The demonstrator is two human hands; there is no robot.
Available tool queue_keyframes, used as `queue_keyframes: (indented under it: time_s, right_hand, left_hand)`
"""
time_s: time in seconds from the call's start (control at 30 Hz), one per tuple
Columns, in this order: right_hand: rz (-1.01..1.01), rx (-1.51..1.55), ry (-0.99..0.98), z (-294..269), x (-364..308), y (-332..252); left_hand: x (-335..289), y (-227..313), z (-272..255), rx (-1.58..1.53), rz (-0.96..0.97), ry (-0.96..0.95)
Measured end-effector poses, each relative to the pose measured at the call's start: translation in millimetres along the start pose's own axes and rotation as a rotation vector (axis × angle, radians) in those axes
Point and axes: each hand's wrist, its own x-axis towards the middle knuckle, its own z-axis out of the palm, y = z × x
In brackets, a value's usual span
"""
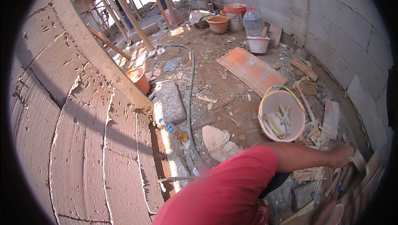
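Observation:
My left arm, in a red sleeve, stretches across to the right. At its end my left hand [341, 155] is closed beside a flat greyish strip [360, 162]. Whether that strip is wood or a blade, I cannot tell. Under and around the hand lie split wood pieces [309, 175] and longer wooden boards [371, 175]. A blurred skin-toned shape at the lower right rim seems to be my right hand [325, 212]; its fingers are smeared. Just beyond my forearm stands a pale bucket [268, 100] with a yellow handle and several wood strips [278, 121] inside.
Block walls rise at right [344, 42] and left [87, 133]. A green hose [191, 84] crosses the dirt floor. An orange-stained board [252, 71], a bottle [176, 131] and a concrete lump [170, 100] lie around. Farther back stand buckets [217, 26] and wooden poles [128, 11].

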Motion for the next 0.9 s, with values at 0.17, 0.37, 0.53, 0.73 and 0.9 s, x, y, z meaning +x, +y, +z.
queue_keyframes:
  time_s: [0.17,0.37,0.53,0.73,0.9]
  right_hand:
    - [-0.143,-0.174,0.038,30.9,20.3,17.4]
    - [-0.354,0.079,0.264,76.1,49.4,70.8]
    - [-0.267,0.083,0.190,78.4,48.1,75.3]
    - [-0.240,0.206,0.287,93.4,38.8,77.8]
    - [-0.244,0.162,0.149,84.8,45.4,86.5]
  left_hand:
    - [-0.4,5.5,-24.9,-0.077,-0.245,-0.274]
    - [-4.6,-19.3,-26.7,-0.017,-0.465,-0.280]
    - [-3.2,-31.7,-29.3,0.037,-0.394,-0.404]
    - [-12.4,-50.2,-25.9,0.172,-0.301,-0.529]
    - [-4.7,-47.8,-28.8,0.251,-0.376,-0.658]
